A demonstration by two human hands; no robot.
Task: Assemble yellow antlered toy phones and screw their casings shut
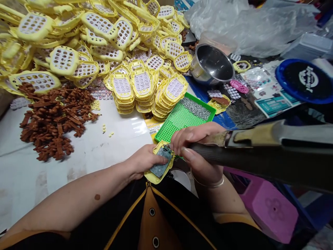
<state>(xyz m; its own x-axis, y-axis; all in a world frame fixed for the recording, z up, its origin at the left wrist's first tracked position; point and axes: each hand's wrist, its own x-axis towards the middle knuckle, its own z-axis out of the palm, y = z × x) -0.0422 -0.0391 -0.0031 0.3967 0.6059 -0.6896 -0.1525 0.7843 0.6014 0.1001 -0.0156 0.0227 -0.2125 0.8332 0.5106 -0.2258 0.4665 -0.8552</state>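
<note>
My left hand (144, 160) is closed around a yellow toy phone shell (159, 164) with a small circuit board set in its back, held at the table's near edge. My right hand (194, 147) grips a long dark power screwdriver (257, 149) that runs off to the right, its tip down at the top of the shell. Just behind the hands lies a green perforated tray (179, 119) with a patch of small screws at its far end.
A large heap of yellow keypad shells (104, 45) fills the back left, with neat stacks (142, 86) nearer. Brown plastic parts (52, 119) lie at left. A steel bowl (213, 64), clear plastic bags (247, 24), a blue lid (304, 80) and a pink stool (267, 208) are at right.
</note>
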